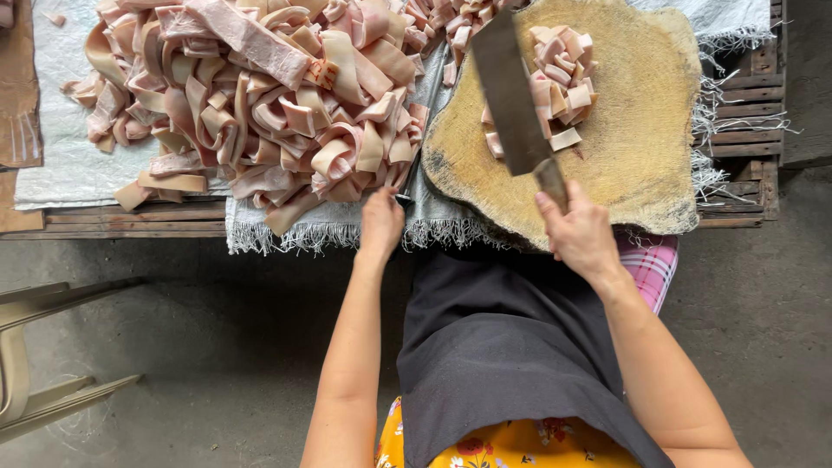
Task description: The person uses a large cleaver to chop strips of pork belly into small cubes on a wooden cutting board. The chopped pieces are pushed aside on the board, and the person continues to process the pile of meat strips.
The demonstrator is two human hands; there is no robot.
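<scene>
In the head view, a broad steel cleaver with a dark handle [513, 95] is held in the right hand [579, 232], whose fingers are closed around the handle at the near edge of a round, worn wooden chopping block [641, 147]. The blade is raised at a slant over the block, its tip pointing toward the far edge of the surface. A small heap of pale pink cut meat cubes [559, 82] lies on the far part of the block, partly hidden behind the blade.

The left hand [381, 224] is placed at the near edge of the surface, just left of the block, with its fingers curled at the near end of a thin metal tool [425, 130] that lies on the cloth between the block and the pile; whether the tool is truly gripped cannot be told. A large pile of long pale pink meat strips [260, 95] is spread over a white woven cloth with a frayed fringe [303, 232], filling the left and middle of the slatted wooden surface [745, 139]. A dark apron [503, 347] is seen below, over grey concrete floor [199, 338].
</scene>
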